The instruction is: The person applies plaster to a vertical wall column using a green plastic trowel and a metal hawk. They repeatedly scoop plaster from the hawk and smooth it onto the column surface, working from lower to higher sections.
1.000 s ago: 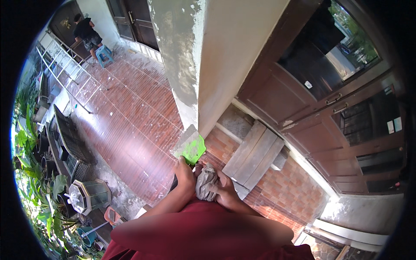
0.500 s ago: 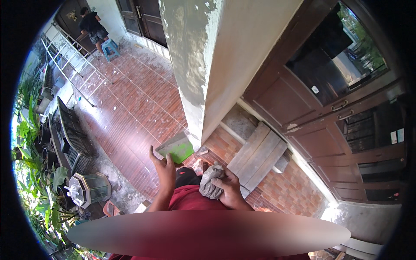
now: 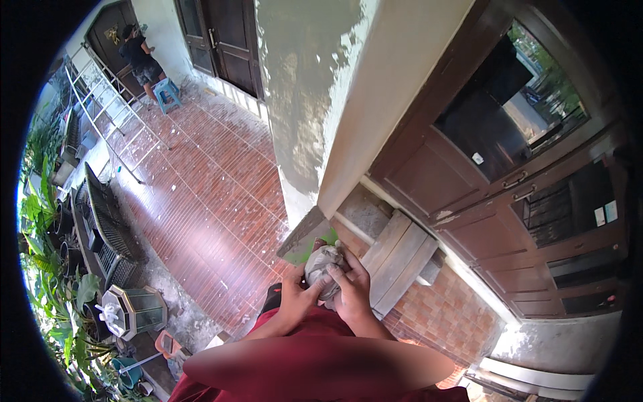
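Note:
A crumpled grey bag-like bundle [image 3: 324, 262] is held in front of my red shirt by both hands. My left hand [image 3: 298, 295] is closed on its left side. My right hand [image 3: 351, 281] wraps its right side, the thumb pressed on the front. Just beyond the bundle is a flat, rectangular grey-and-green piece [image 3: 301, 242], partly hidden by the hands; I cannot make out what supports it. Past that stands a pillar [image 3: 295, 87] with patchy grey coating on its face.
A wooden bench [image 3: 402, 258] sits to the right, beside brown doors [image 3: 429, 161]. On the left are a lantern [image 3: 137, 311], a wicker chair [image 3: 100, 208] and plants [image 3: 50, 268]. A ladder [image 3: 114, 120], a blue stool [image 3: 166, 95] and a person [image 3: 140, 60] are farther off.
My left hand, open and apart before, has come in to grip the grey bundle alongside my right hand. In view, the grey-and-green piece has shifted right and looks more tilted.

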Demonstrator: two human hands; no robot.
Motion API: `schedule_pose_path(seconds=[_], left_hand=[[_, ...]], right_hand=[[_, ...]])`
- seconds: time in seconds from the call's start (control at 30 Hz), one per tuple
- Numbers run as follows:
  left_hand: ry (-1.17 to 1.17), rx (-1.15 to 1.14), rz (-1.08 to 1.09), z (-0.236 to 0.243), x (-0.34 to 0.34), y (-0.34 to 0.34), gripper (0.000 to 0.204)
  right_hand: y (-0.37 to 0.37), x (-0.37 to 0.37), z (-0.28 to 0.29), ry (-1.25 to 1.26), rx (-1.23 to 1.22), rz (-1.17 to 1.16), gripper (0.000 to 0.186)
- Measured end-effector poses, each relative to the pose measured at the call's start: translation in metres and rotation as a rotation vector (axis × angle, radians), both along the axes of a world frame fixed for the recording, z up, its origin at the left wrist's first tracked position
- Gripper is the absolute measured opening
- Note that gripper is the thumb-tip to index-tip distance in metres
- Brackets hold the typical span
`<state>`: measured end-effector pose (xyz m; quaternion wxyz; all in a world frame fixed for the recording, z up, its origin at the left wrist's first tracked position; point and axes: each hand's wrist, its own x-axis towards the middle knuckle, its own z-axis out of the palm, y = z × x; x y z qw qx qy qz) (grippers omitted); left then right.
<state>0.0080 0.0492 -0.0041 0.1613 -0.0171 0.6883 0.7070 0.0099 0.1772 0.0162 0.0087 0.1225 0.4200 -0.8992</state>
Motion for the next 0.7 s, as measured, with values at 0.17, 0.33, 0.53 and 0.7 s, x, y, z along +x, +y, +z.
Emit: schedule_pose_path(seconds=[0.17,0.33,0.53,0.7], left_hand=[[0.298,0.195,0.359,0.011,-0.014,0.016,0.029],[0.484,0.309,0.415,0.041,-0.027,0.025,0.042],[0.408,0.223,0.422,0.069,-0.029,0.018,0.046],[0.386,0.304,0.455,0.082,-0.026,0.010,0.035]], right_hand=[[-0.023,-0.007,0.034,0.177,0.259,-0.078,0.062],[-0.036,-0.010,0.068,0.465,0.544,-0.240,0.057],[-0.043,-0.013,0.092,0.584,0.811,-0.238,0.052],[-0.057,-0.012,0.100,0.580,0.815,-0.447,0.051]])
